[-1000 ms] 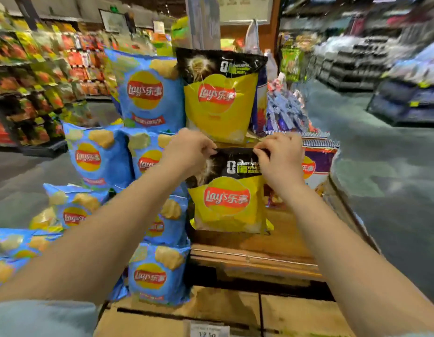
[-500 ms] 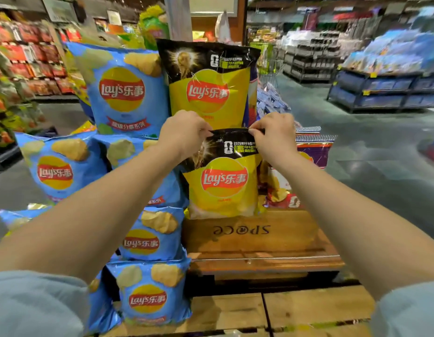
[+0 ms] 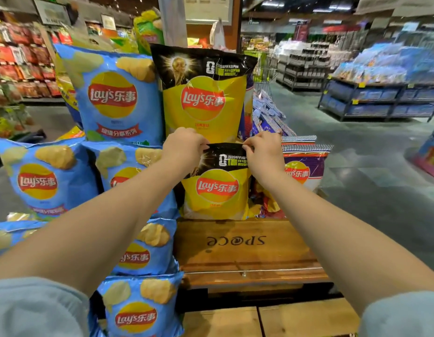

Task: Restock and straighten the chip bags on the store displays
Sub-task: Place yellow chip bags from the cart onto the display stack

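Change: since one second ago the small yellow bag [image 3: 217, 188] has come to stand more upright on the wooden crate [image 3: 242, 249]; both hands are still at its top.
Display: blue bags [image 3: 114, 96] are stacked on the left in steps, so each front shows.
Large yellow bag [image 3: 203, 93]: stands behind, one level higher, as backing for the small one.
Small yellow bag: its bottom rests on the crate, logo to the front.
Left hand [image 3: 184, 148]: pinches the top left corner.
Right hand [image 3: 264, 152]: pinches the top right corner, probably to keep the bag straight.
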`<move>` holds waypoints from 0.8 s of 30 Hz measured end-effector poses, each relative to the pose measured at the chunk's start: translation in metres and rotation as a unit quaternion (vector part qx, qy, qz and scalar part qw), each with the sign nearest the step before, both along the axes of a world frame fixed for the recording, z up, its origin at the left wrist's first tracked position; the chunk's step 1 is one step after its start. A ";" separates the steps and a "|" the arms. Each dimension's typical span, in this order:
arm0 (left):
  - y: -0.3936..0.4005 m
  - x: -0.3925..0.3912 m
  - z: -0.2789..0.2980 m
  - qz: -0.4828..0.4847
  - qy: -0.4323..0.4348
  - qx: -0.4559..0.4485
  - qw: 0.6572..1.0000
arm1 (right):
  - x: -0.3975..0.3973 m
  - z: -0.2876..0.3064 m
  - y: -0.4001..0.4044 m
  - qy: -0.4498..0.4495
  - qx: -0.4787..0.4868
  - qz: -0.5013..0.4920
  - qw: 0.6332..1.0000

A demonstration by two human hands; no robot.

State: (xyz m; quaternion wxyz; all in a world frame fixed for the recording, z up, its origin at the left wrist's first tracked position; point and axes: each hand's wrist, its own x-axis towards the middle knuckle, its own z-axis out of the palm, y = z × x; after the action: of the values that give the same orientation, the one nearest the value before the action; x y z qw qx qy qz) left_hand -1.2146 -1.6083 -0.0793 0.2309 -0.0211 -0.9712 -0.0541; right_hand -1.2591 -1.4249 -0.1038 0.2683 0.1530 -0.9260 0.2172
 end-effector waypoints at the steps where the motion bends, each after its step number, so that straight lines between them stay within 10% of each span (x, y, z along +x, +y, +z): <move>1: 0.001 -0.001 -0.002 -0.002 0.004 -0.009 1.000 | -0.002 -0.002 0.000 -0.005 0.001 -0.003 1.000; 11: 0.005 0.013 -0.036 -0.046 0.134 -0.004 0.990 | 0.021 -0.022 0.003 0.000 0.038 0.007 0.999; 16: 0.016 0.017 -0.056 -0.005 -0.031 -0.090 0.995 | 0.031 -0.037 -0.007 -0.096 0.131 0.066 0.985; 24: 0.043 0.052 -0.037 0.058 -0.050 -0.036 0.996 | 0.067 -0.024 -0.006 -0.089 0.067 0.051 0.992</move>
State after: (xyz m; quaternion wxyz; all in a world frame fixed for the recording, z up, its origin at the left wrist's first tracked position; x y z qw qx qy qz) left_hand -1.1622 -1.5649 -0.1160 0.1838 0.0298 -0.9825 -0.0069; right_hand -1.1923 -1.4308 -0.1281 0.1623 0.1974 -0.9498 0.1805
